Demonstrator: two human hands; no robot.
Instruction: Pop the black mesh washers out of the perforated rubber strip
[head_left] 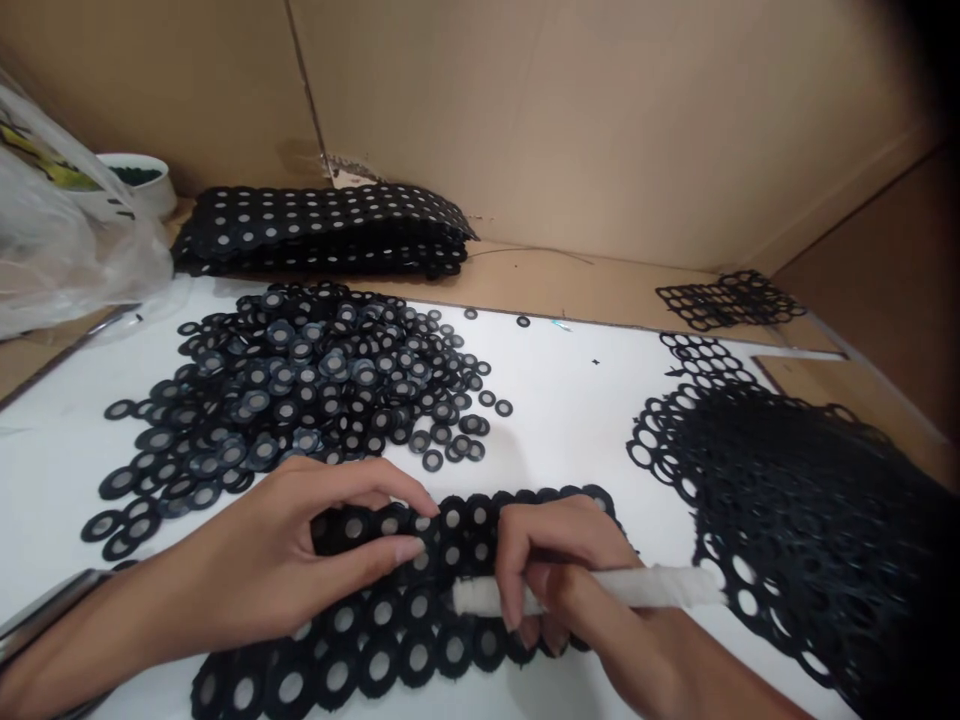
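A black punched sheet of rings (390,640) lies on the white table (570,410) in front of me. My left hand (300,560) rests on the sheet's upper left part, thumb and fingers pinched on its edge. Just to the right, my right hand (577,580) is closed round a white stick-like tool (600,590), whose blunt tip points left over the sheet.
A heap of loose black rings (300,390) covers the table's left. A stack of punched sheets (322,230) lies at the back, a pile of empty black webbing (795,500) at the right, a plastic bag (67,240) and a white bowl (142,180) at far left. Cardboard walls enclose the table.
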